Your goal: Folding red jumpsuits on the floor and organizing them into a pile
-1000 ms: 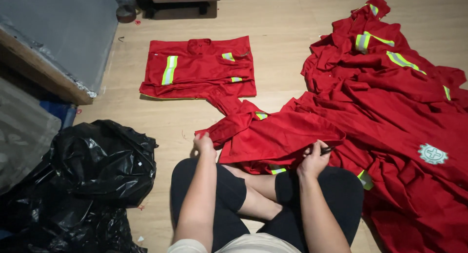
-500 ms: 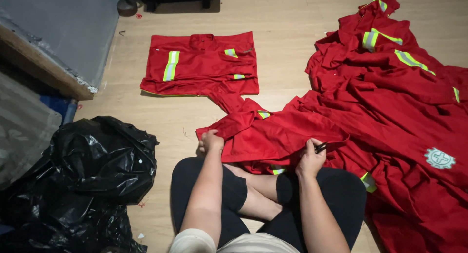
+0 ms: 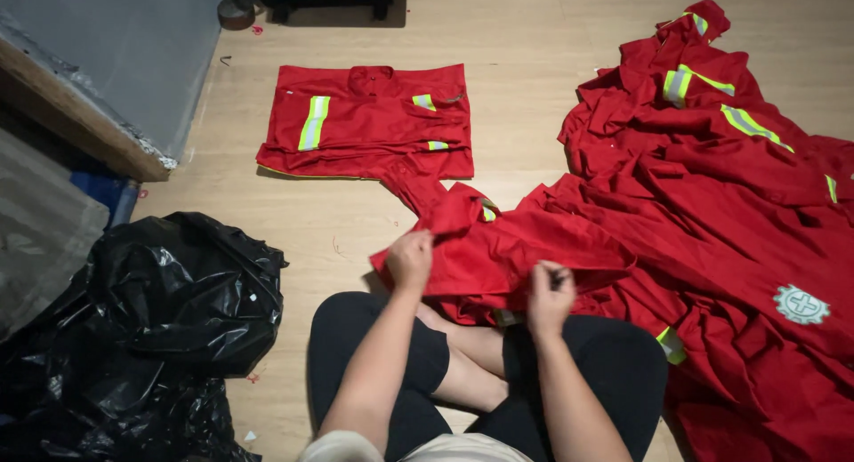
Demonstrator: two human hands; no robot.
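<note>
Only one view here, the head cam looking straight down at a wooden floor [image 3: 534, 80], with the person sitting cross-legged in black leggings.

Container-wise, the only thing that counts is the big black plastic bag [image 3: 169, 311] slumped on the floor just left of the person's left knee. It's crumpled and folded in on itself, so I honestly can't tell what's in it, if anything.

Hands: the left hand [image 3: 411, 259] is out in front with the forearm angled up from the lap, fingers curled shut around the near edge of the red work shirt [image 3: 534, 240] that's spread over the floor just in front of the knees. The right hand [image 3: 549, 295] sits a bit lower and closer to the body, also closed in a pinch on the same shirt's edge, with something small and dark poking out by the fingers, too small to make out. Both hands are near each other, with cloth bunched between them.

That shirt runs into a big heap of red garments [image 3: 729, 204] with yellow-green reflective strips, piled off to the right. Further up the floor there's a neatly folded red shirt [image 3: 369, 120] lying flat, well apart from the hands.
</note>
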